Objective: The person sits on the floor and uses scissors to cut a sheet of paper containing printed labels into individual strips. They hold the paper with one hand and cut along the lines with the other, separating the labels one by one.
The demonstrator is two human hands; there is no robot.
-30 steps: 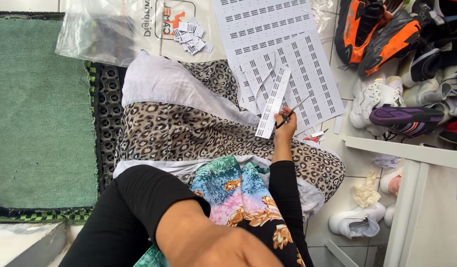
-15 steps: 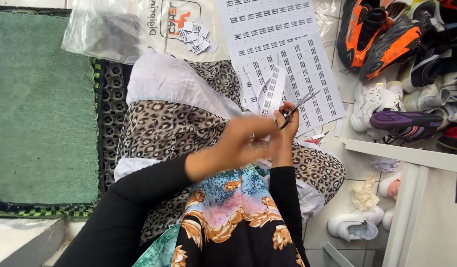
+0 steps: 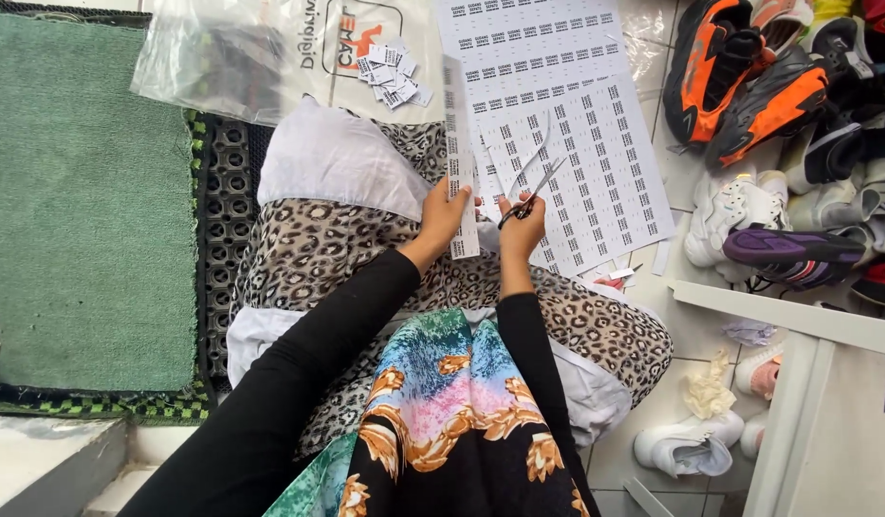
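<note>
The person wore a close-fitting black top with long plain sleeves [image 3: 299, 383] that ran down both arms and ended at the wrists, leaving the left hand [image 3: 442, 213] and right hand [image 3: 521, 228] bare, without gloves. Over the chest and lap hung a black garment [image 3: 452, 421] printed with gold scrollwork around a panel blending teal, blue and pink.

Green mat [image 3: 79, 191], sneakers [image 3: 749, 96], plastic bag [image 3: 232, 48].
</note>
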